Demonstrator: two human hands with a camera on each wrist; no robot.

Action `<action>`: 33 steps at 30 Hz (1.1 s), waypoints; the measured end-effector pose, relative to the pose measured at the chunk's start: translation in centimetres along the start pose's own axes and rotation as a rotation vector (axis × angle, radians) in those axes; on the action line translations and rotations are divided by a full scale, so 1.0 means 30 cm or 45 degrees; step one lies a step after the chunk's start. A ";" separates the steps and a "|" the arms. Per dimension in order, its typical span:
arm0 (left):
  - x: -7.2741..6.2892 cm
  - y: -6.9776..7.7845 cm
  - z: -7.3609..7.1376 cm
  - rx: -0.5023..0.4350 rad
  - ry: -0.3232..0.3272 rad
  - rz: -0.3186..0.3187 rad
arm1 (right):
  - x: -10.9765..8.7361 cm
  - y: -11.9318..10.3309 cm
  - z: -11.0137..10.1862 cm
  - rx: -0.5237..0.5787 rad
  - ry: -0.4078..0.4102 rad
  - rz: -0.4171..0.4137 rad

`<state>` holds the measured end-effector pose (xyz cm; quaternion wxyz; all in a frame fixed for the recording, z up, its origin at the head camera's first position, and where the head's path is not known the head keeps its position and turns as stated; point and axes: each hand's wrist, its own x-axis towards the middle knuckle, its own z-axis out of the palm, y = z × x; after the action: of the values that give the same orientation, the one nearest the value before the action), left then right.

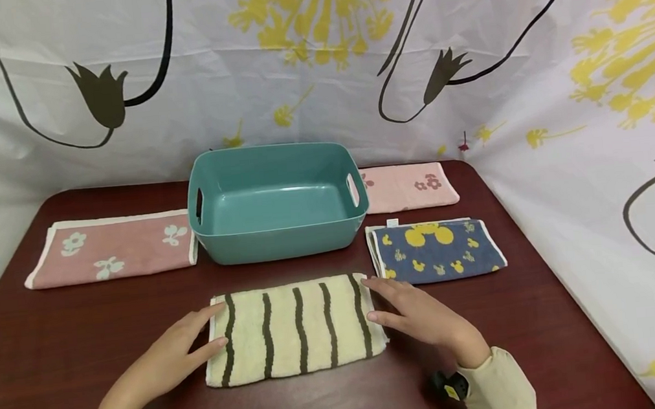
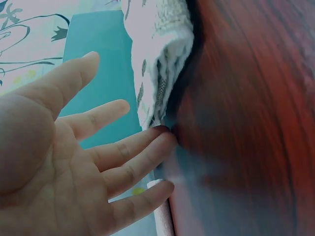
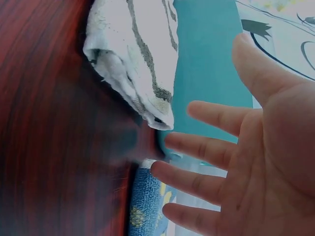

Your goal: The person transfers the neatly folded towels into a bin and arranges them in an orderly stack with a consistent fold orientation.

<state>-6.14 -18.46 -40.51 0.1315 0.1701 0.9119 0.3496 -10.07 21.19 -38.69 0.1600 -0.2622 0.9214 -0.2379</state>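
A folded cream towel with dark wavy stripes lies flat on the table between the two hands. At its left end is my left hand, fingers spread and fairly straight; in the left wrist view the fingertips are at the towel's folded edge, and contact is hard to tell. My right hand is at the opposite end with its fingers extended. The right wrist view shows those fingers just off the towel's corner, gripping nothing.
Behind the striped towel stands a teal basket with side handle holes. A pink flowered towel lies to its left, a paler pink towel to its right. A blue towel with yellow mouse shapes lies near my right hand. A patterned curtain hangs behind the table.
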 end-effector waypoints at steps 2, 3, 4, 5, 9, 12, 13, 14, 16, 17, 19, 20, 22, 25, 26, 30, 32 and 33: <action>-0.001 0.005 0.004 -0.002 0.002 0.004 | 0.000 0.001 0.002 0.001 -0.006 0.010; -0.001 0.007 0.006 -0.007 0.000 0.009 | 0.000 0.003 0.003 -0.001 -0.008 0.011; -0.002 0.009 0.007 -0.007 0.002 0.015 | 0.000 0.005 0.006 0.001 -0.009 0.013; -0.002 0.011 0.009 -0.005 0.003 0.018 | 0.001 0.007 0.009 0.004 -0.011 0.012; -0.003 0.018 0.017 -0.006 -0.003 0.013 | 0.007 0.015 0.023 0.010 -0.013 0.009; -0.003 0.024 0.023 0.023 0.015 0.007 | 0.013 0.016 0.034 0.016 -0.017 0.006; -0.003 0.025 0.026 0.039 0.023 0.005 | 0.015 0.015 0.036 0.016 -0.020 0.008; -0.003 0.027 0.029 0.055 0.032 0.003 | 0.016 0.013 0.038 0.018 -0.024 0.010; -0.002 0.031 0.037 0.093 0.050 -0.005 | 0.021 0.011 0.043 0.011 -0.030 0.006; -0.001 0.034 0.040 0.112 0.056 -0.011 | 0.023 0.010 0.044 0.006 -0.032 0.011; 0.002 0.039 0.047 0.148 0.064 -0.033 | 0.027 0.009 0.048 -0.011 -0.031 0.016; 0.004 0.043 0.049 0.162 0.066 -0.048 | 0.029 0.008 0.049 -0.020 -0.026 0.014; 0.008 0.048 0.055 0.195 0.069 -0.072 | 0.032 0.008 0.052 -0.040 -0.016 0.014; 0.011 0.055 0.065 0.247 0.073 -0.092 | 0.037 0.008 0.056 -0.075 0.008 0.005; 0.012 0.056 0.068 0.267 0.078 -0.092 | 0.039 0.007 0.057 -0.078 0.018 0.002; 0.015 0.064 0.085 0.344 0.095 -0.092 | 0.048 0.008 0.066 -0.094 0.050 0.002; 0.016 0.069 0.093 0.376 0.105 -0.100 | 0.053 0.007 0.070 -0.093 0.059 0.005; 0.017 0.071 0.097 0.391 0.110 -0.107 | 0.056 0.006 0.072 -0.100 0.064 0.003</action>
<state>-5.10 -15.04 -41.21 0.0791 0.1346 0.9657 0.2074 -10.59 19.62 -40.88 0.1267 -0.2613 0.9341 -0.2077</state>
